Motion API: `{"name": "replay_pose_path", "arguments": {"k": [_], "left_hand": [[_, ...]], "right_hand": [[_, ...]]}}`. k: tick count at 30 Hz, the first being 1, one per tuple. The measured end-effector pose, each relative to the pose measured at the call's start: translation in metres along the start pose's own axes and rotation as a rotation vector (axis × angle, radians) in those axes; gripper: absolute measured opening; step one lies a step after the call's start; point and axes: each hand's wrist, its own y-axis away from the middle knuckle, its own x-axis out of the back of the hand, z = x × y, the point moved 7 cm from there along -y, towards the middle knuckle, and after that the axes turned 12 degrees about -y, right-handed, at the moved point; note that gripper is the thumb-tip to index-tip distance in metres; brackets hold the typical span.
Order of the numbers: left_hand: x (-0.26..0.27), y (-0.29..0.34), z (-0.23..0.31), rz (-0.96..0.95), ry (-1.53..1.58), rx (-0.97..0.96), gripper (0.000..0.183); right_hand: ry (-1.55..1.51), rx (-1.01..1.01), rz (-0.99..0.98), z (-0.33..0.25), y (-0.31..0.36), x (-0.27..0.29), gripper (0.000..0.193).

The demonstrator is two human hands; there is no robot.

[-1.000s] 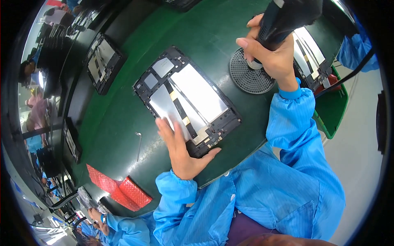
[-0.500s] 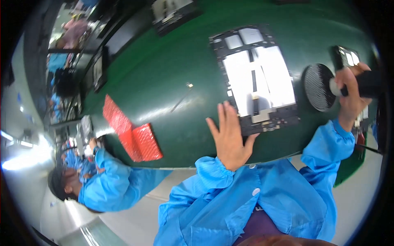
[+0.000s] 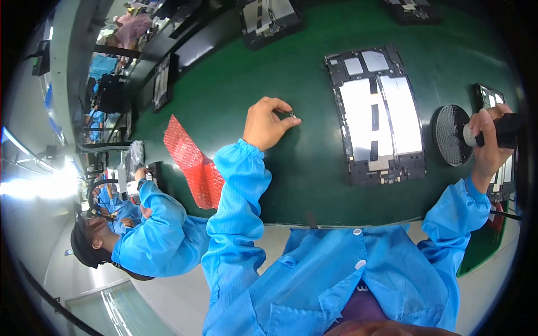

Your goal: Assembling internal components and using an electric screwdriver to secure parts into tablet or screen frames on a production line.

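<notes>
My left hand (image 3: 265, 123) is over the green mat, left of the tablet-like device. Thumb and forefinger pinch the end of a small flex cable (image 3: 295, 116), most of which the hand hides. The opened device (image 3: 374, 112) lies flat, with a dark frame, large silvery-white panels and black strips down its middle. At the right, my right hand (image 3: 488, 137) is wrapped round the dark grip of a tool with a round honeycomb disc (image 3: 451, 135). The disc faces left, beside the device and apart from it.
Red bubble wrap (image 3: 193, 162) lies left of my left sleeve. More opened devices rest at the far edge (image 3: 270, 21), the far right (image 3: 412, 10) and the left (image 3: 163, 84). Another device (image 3: 488, 96) is partly behind my right hand. A co-worker in blue (image 3: 159, 235) sits at the left.
My left hand has left the device's lower edge and moved left, and now pinches the small cable that lay on the mat. My right hand still holds the disc tool. The view has shifted.
</notes>
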Motion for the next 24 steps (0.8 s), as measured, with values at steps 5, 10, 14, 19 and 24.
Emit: {"name": "replay_pose_path", "arguments": {"k": [5, 10, 14, 19, 24], "left_hand": [[-0.014, -0.013, -0.002, -0.236, 0.089, 0.024, 0.028], [-0.015, -0.018, 0.006, -0.371, -0.026, 0.086, 0.026], [-0.014, -0.009, 0.018, -0.197, -0.130, -0.043, 0.021], [-0.009, 0.005, 0.025, -0.052, -0.088, -0.111, 0.016], [0.007, 0.019, 0.011, 0.220, 0.336, -0.064, 0.010]], "right_hand": [[0.035, -0.015, -0.019, 0.003, 0.003, 0.001, 0.024], [0.096, -0.021, -0.051, 0.001, 0.001, 0.000, 0.020], [0.108, -0.034, -0.078, 0.001, 0.001, 0.003, 0.019], [0.093, -0.045, 0.048, 0.001, 0.005, -0.002, 0.024], [0.007, -0.009, -0.032, -0.005, 0.002, -0.024, 0.034]]}}
